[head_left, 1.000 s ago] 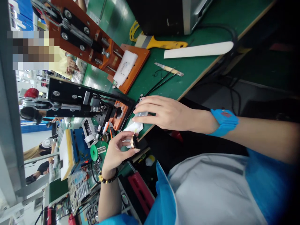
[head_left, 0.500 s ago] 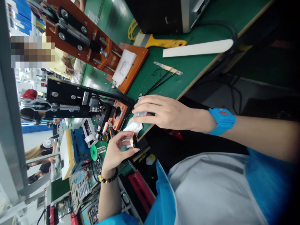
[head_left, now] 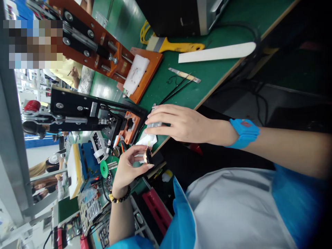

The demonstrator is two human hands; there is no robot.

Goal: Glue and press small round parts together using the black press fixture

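A green workbench (head_left: 220,72) carries a paintbrush (head_left: 181,46) and black tweezers (head_left: 176,90).

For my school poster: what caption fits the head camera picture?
The left hand pinches a black and copper part; the right hand holds a grey piece by a white wipe.

Two hands (head_left: 181,121) (head_left: 127,166) hold one copper-banded black part (head_left: 148,156) and one grey block (head_left: 155,125); beyond them, the green workbench (head_left: 223,67) carries two orange-and-black screw jigs (head_left: 90,41) (head_left: 77,119) and one yellow-handled paintbrush (head_left: 178,46).

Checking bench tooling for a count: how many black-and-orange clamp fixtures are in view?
2. One clamp fixture stands farther along the bench, with white foam on its orange plate; the other stands just beyond the right hand. Others may lie out of view.
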